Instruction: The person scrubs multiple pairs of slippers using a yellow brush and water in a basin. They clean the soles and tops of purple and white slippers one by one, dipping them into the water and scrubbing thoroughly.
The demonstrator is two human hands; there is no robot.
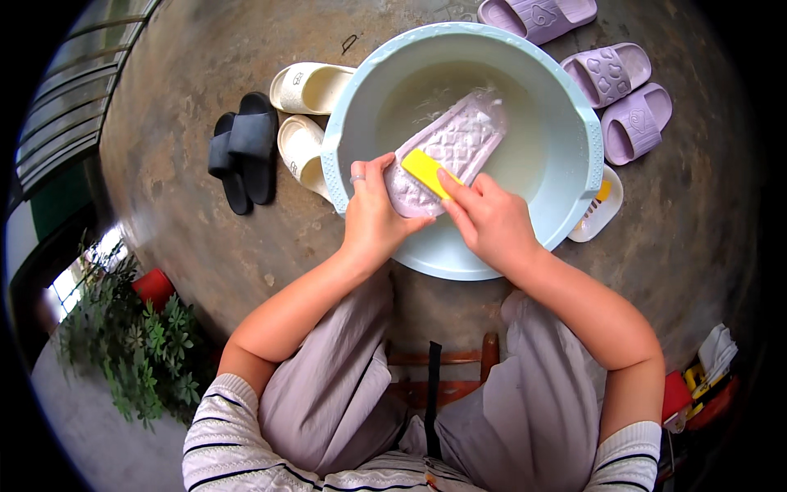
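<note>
A pale lilac slipper [459, 139] lies slanted over a light blue basin [557, 193], its diamond-patterned side facing up with foam on it. My left hand [373, 205] grips the slipper's near end at its left edge, thumb along the bottom. In my right hand [496, 221] is a yellow scrubbing brush [426, 170], pressed on the slipper's near half. Its bristles are hidden beneath the yellow back. Cloudy water [520, 131] fills the bottom of the basin, and the slipper's far end reaches down to it.
Left of the basin stand cream slippers [316, 88] and black slippers [254, 146]. Purple slippers [635, 123] lie at its right, and a white object with yellow [602, 209] sits partly under the rim. A leafy plant [160, 344] is at lower left, metal railing [74, 98] at far left.
</note>
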